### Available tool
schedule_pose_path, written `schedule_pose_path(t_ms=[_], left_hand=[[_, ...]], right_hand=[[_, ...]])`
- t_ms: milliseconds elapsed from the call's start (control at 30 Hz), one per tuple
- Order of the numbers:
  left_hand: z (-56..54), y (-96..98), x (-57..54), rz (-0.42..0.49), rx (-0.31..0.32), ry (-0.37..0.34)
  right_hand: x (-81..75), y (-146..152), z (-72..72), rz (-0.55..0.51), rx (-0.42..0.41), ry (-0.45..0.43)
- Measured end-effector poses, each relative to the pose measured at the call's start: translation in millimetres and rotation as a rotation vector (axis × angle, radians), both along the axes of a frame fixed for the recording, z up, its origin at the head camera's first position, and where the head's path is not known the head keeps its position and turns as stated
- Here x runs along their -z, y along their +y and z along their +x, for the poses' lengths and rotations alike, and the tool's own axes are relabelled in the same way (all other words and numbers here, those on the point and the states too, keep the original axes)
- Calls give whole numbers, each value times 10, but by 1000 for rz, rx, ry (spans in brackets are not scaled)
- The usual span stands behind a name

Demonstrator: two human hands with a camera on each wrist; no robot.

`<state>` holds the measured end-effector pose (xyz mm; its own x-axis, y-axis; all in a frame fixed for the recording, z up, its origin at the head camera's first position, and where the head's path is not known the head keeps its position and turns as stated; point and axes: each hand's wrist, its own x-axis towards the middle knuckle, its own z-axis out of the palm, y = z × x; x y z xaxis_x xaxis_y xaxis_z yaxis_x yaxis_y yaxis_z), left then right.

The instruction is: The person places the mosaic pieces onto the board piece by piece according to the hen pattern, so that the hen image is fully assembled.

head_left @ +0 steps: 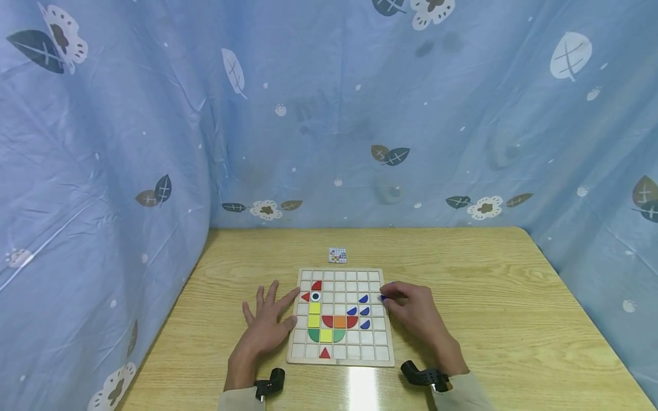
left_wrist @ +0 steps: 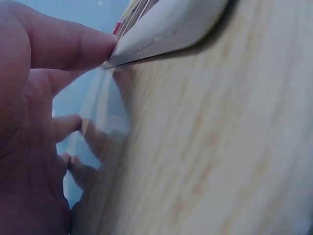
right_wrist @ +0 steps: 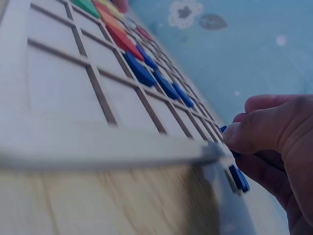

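A square wooden grid board (head_left: 354,352) lies on the table, with flat coloured pieces set in its cells. My left hand (head_left: 266,325) rests at the board's left side, fingers spread, its thumb and index fingertip against the edge. At the right edge, my right hand (head_left: 415,308) pinches a small blue piece (head_left: 383,297) between thumb and fingers, which hide most of it. Several blue segment pieces (head_left: 365,324) sit in the right-hand cells. Another blue piece (right_wrist: 238,178) shows just beyond the board beside the right fingers in the right wrist view.
A small picture card (head_left: 337,255) with a grid pattern lies behind the board. The wooden table (head_left: 488,319) extends to both sides. A blue patterned curtain (head_left: 319,142) hangs at the back and sides.
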<state>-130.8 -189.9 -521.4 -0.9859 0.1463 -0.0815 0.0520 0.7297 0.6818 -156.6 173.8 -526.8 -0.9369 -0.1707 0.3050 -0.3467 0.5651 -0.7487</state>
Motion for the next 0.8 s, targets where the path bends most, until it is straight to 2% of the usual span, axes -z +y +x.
schedule_pose_path(t_ms=[233,500,800], left_hand=[[-7,2,1,9,-6,-5],[-6,14,-5,5,-9,-3],[-9,12,5,12,-9,1]], right_hand=[[-35,-137,-65,43,-37,-22],[-24,-189,-110,152,-53,26],[-67,-210,-67,181,-45,-40]])
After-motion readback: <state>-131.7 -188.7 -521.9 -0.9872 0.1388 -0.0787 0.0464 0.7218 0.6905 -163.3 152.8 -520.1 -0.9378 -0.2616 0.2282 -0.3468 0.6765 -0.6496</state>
